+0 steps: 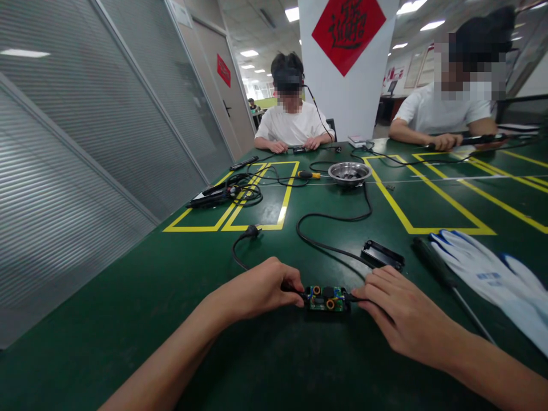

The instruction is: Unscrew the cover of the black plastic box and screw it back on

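A small green circuit board (pixel 329 299) with copper coils sits in a black plastic housing in front of me, a cable leaving it at each end. My left hand (pixel 274 290) pinches the black cable at the board's left end. At the other end, my right hand (pixel 387 305) is closed on the right cable. The left cable leads to a power plug (pixel 252 232) lying beyond my left hand. Just past my right hand lies an open black casing half (pixel 382 254). A black-handled screwdriver (pixel 454 285) and white-and-blue gloves (pixel 488 277) are to the right.
A metal bowl (pixel 350 173) of small dark parts stands mid-table beside a yellow-handled screwdriver (pixel 311 175). Coiled black cables (pixel 246 191) lie at the left. Yellow tape (pixel 449 231) marks the green table. Two people sit across, their hands on black devices.
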A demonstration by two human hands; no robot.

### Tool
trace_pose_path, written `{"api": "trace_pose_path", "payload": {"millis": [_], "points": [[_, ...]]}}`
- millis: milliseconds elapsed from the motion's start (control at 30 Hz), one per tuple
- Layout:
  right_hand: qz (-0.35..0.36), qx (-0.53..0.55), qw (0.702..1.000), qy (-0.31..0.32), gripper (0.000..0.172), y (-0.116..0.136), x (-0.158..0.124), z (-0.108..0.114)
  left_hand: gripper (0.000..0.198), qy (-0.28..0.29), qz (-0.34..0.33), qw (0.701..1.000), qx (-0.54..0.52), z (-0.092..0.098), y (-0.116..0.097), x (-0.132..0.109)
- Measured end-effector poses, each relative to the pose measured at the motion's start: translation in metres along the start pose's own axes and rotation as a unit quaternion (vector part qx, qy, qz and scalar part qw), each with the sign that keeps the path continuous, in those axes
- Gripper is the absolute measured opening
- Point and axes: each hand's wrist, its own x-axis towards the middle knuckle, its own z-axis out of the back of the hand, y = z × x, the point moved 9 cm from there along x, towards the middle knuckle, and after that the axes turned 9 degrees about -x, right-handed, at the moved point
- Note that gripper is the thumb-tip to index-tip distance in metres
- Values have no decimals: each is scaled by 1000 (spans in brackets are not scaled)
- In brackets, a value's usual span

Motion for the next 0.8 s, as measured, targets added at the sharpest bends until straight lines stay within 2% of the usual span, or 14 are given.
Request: {"api": "trace_pose_path", "payload": {"millis": [200, 500, 700, 800], "points": [[19, -14, 1000, 3, 21, 4, 2, -1, 15, 4, -3, 1000, 14, -3, -2, -1], [-20, 20, 998, 48, 23, -4, 0, -14, 11, -11, -47, 995, 86, -4, -10, 0], [-63, 35, 996, 52, 22, -11, -1, -16, 9, -19, -13, 992, 125, -7, -8, -2], [-70, 56, 994, 56, 21, -14, 0, -16, 11, -9, -17, 988, 152, -12, -11, -3]]}}
